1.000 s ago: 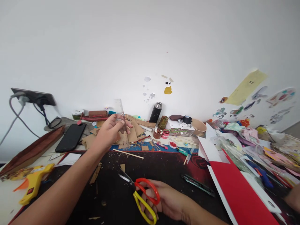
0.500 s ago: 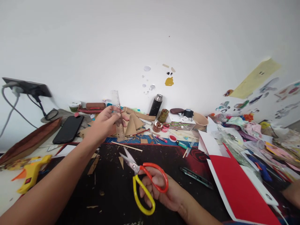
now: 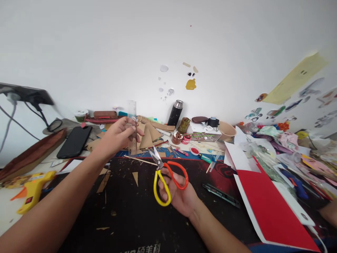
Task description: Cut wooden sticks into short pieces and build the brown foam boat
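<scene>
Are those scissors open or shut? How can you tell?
Open: the scissors have their blades spread in a V, and the red handle stands apart from the yellow handle.

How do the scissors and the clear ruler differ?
Colour: scissors have red and yellow handles; ruler is see-through.
Pose: ruler stands nearly upright in the picture; scissors slant, blades parted.
Holder: scissors are in the right hand, ruler in the left hand.
Shared: both are hand-held.
</scene>
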Tool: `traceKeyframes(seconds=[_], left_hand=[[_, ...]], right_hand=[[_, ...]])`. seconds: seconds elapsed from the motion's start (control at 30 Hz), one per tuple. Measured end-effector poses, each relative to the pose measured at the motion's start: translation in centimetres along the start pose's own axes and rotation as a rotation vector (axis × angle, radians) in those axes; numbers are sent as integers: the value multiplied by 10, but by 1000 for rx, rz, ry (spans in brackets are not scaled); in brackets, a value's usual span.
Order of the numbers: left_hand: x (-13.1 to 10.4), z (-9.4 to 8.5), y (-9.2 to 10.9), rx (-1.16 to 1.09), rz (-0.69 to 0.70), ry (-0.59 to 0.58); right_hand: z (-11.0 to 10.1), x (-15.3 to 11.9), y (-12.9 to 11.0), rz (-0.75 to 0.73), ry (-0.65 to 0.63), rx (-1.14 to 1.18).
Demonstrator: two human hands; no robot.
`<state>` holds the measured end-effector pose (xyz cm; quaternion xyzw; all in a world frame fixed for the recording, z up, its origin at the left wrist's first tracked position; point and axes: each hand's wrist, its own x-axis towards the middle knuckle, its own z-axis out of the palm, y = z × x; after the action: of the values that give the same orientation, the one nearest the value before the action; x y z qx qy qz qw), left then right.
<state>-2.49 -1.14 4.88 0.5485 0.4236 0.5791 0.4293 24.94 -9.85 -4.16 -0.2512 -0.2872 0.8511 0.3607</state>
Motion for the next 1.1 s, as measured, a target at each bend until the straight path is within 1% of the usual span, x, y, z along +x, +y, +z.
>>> traceKeyframes(seconds=[0.07, 0.17, 0.27, 0.37, 0.53, 0.63, 0.73, 0.8, 0.87, 0.97, 1.1], left_hand=[[0, -1, -2, -18, -13, -8], [0, -1, -2, -24, -20, -20], [0, -2, -1, -15, -8, -11], [0, -1, -2, -11, -5, -10], [0, -2, -7, 15, -42, -26], [0, -4, -10, 14, -59, -41], [0, -4, -10, -10, -76, -47], [0, -2, -10, -18, -82, -39], [0, 0, -10, -15, -90, -34], [-1, 3, -13, 9, -103, -43], [-2, 5, -18, 66, -106, -65]], right_hand=[[1, 7, -1, 13, 23, 23], [2, 15, -2, 37, 16, 7], [4, 19, -6, 11, -14, -33], [10, 27, -16, -30, -32, -27], [27, 55, -38, -92, -34, 13], [31, 75, -45, -117, -44, 6], [26, 91, -43, -166, -14, 10], [19, 95, -39, -173, 16, 16], [11, 94, -37, -161, 22, -2], [2, 88, -41, -176, 0, -38], [-4, 83, -49, -214, 4, -139]])
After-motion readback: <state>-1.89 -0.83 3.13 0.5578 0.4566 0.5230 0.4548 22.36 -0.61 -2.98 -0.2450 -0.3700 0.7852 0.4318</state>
